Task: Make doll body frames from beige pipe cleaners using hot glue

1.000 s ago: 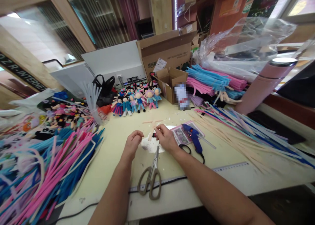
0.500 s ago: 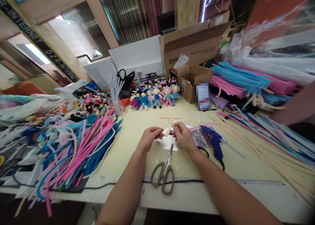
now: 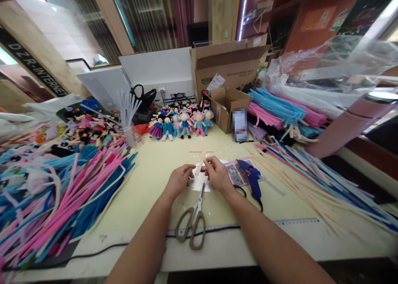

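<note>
Over a white sheet (image 3: 199,185) on the table, my right hand (image 3: 219,177) pinches a short beige fuzzy strip (image 3: 199,167), which looks like a folded pipe cleaner, slanting down to the left. Just left of it is my left hand (image 3: 178,181), thumb and fingers closed together; whether anything is between its fingertips cannot be made out. Grey-handled scissors (image 3: 195,219) lie below the hands, tips pointing away from me. To the right, a blue glue gun (image 3: 254,179) rests on a printed picture sheet (image 3: 234,172). Another beige strip (image 3: 202,151) lies flat beyond the hands.
Small dolls (image 3: 185,124) stand at the back beside an open cardboard box (image 3: 231,105). Heaped pipe cleaners (image 3: 93,184) cover the left; more bundles (image 3: 280,110) and loose beige lengths (image 3: 295,188) lie right. A ruler (image 3: 298,222) and black cable (image 3: 105,248) run along the front. A pink flask (image 3: 348,122) stands at right.
My view has turned to the right, so the scene sits further left and the pink flask shows more fully. Both hands keep nearly the same pose around the beige strip.
</note>
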`<state>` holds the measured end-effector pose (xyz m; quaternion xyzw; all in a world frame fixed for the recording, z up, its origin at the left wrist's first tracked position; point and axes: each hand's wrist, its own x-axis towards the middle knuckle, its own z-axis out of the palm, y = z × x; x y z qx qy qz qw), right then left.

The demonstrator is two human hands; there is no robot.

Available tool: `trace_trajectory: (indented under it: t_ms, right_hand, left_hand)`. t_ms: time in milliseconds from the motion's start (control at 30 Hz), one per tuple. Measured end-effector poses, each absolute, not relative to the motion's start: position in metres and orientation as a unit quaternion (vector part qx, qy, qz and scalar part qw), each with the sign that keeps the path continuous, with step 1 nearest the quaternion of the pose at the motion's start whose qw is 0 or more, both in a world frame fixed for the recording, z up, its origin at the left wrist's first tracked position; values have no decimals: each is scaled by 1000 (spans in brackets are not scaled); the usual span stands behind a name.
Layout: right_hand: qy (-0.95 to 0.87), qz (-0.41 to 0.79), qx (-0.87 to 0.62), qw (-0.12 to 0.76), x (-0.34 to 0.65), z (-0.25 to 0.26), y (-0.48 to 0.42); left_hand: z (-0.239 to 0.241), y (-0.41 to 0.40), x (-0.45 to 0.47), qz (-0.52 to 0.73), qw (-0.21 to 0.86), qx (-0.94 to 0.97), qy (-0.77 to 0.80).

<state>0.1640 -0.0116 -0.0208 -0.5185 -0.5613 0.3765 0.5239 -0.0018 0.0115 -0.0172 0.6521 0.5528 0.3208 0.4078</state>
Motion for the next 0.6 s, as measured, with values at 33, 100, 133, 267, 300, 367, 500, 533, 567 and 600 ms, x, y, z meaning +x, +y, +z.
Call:
trace_trajectory:
  t_ms: [33,100,133,267,300,367,500,533,567,600]
  right_hand:
    - [-561,378,-518,524,164,-21,-12]
    - [-560,379,-517,525,163,-22,-11]
    - [-560,380,-516,525,163,-22,-11]
    - [-561,384,-514,523,162,-24,-11]
    - [-561,385,-514,523,162,-24,-11]
    - [-562,386,-514,520,161,-23,-12]
    - [-566,384,-512,520,162,-22,-12]
    - [-566,384,-512,519,162,-23,-12]
    - [-566,385,-512,518,162,-23,-12]
    - [-566,387,-513,517,162,-23,-12]
  left_hand:
    - [-18,11,-1,309,416,650,557]
    - [-21,10,0,287,422,647,566]
    - [-22,9,1,282,422,648,568]
    - [-27,9,0,289,395,657,573]
    - [-27,9,0,292,386,660,574]
    - [-26,10,-1,300,369,673,567]
    - [-23,12,0,359,321,712,511]
    - [-23,12,0,367,319,712,507]
    - [-23,12,0,367,327,705,511]
    - [-23,12,1,362,341,693,522]
